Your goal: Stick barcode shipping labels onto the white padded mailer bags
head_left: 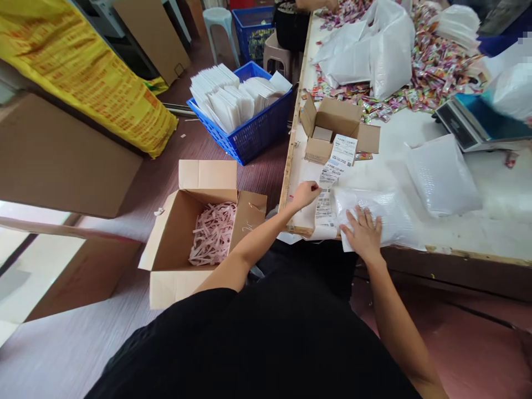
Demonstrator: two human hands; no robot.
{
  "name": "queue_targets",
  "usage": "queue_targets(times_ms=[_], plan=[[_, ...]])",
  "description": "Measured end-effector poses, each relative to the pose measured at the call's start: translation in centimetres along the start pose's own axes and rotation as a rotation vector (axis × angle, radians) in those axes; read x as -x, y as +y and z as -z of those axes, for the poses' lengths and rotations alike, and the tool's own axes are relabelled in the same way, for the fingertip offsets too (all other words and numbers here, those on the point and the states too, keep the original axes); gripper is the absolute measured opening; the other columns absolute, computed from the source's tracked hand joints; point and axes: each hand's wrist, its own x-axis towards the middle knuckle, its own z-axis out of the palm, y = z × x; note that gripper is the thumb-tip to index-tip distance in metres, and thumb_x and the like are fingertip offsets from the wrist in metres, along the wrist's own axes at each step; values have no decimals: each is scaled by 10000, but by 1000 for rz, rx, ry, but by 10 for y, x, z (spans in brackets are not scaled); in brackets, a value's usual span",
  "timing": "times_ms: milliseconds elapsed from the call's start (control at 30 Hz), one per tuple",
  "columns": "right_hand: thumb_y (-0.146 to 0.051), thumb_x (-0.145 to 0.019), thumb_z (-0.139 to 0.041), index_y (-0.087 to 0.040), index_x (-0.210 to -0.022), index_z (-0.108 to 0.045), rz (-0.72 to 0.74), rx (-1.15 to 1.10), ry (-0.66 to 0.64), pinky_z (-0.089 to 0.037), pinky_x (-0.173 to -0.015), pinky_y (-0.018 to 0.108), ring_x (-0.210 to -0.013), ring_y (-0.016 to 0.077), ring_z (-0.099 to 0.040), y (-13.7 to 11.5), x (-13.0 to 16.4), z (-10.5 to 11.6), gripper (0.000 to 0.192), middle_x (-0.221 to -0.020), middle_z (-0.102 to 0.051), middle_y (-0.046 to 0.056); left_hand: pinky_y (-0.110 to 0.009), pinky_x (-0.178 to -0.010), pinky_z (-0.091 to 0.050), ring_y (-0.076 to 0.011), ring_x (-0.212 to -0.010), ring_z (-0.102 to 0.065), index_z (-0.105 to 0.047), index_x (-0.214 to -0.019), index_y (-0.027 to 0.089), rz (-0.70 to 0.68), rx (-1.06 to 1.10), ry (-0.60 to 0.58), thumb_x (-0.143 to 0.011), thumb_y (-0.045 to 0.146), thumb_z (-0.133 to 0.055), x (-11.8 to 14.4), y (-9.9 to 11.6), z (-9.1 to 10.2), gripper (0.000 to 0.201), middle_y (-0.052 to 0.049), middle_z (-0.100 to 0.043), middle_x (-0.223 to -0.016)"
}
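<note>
My left hand [306,195] is closed in a pinch at the left edge of a strip of printed shipping labels [326,194]; what its fingertips hold, if anything, is too small to make out. The strip runs down from a small open cardboard box [338,113] to the table's front edge. Fingers spread, my right hand [366,230] lies flat on a white bubble mailer [394,213] beside the labels. This mailer looks filled and slightly overhangs the front edge. Another plump white mailer [444,174] rests farther right.
A digital scale [469,130] and a heap of small wrapped packets [440,61] are on the table [499,221]. White plastic bags [369,52] top the heap. On the floor stand a carton with shredded paper [166,238] and a blue basket of white mailers [257,130].
</note>
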Motion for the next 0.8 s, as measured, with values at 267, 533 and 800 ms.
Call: queue_targets(times_ms=[267,533,800], plan=[[-522,-971,-452,-207,-1470,-374,-6,-966,380,-479,-1005,525,-1176,272,-622,-48,-5,32,595,-1194,-673,138,-250,-639,-380,-99,-634,-469,-602,-670,159,-141,663,-65,-722,529,-785,85,50,29,417,24,-535,-636],[-321,-894,-676,-244,-1122,-689,214,-840,409,-598,-771,316,-861,196,-728,-75,52,70,241,-1045,-743,50,-403,-866,-531,-281,-916,-701,-702,-936,119,361,1100,-390,-834,434,-675,124,59,12,332,-124,-738,-822],[-316,-936,-583,-257,-820,-713,242,-633,385,-547,-841,447,-903,242,-654,-77,64,87,184,-893,-690,64,-475,-963,-549,-332,-1072,-706,-658,-1188,66,601,1169,-286,-912,283,-571,117,58,-7,361,-185,-760,-1044]])
